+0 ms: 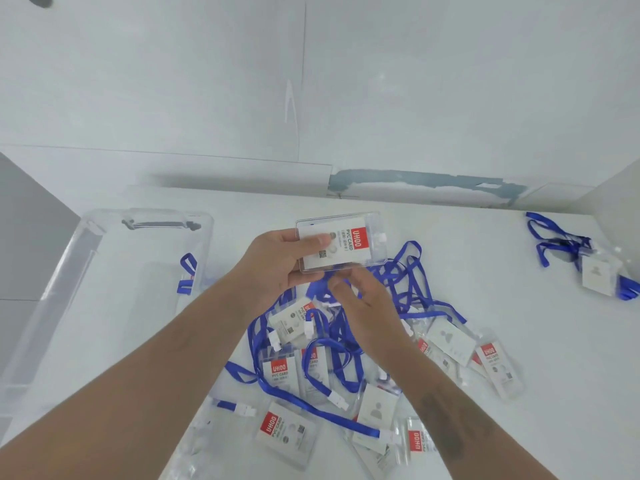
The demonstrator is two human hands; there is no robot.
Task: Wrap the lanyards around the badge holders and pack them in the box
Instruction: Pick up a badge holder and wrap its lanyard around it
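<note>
The left hand (pixel 277 263) is gripping a clear badge holder (pixel 341 244) by its near short end, thumb lying across the white card inside, holding it lifted above the pile. The right hand (pixel 360 306) is sitting just below the holder's lower edge with its fingers curled in, pinching a blue lanyard (pixel 408 271) that is trailing off to the right.

Beneath both forearms, a pile of badge holders (pixel 287 431) tangled with blue straps is lying on the white bench (pixel 519 323). A clear plastic box (pixel 69 282) is standing at the left with a blue strap showing through its wall. One more badge with lanyard (pixel 588 268) is lying apart at the far right. White wall panels are rising behind.

The right fingertips are tucked out of sight, and the box's contents are hard to make out.
</note>
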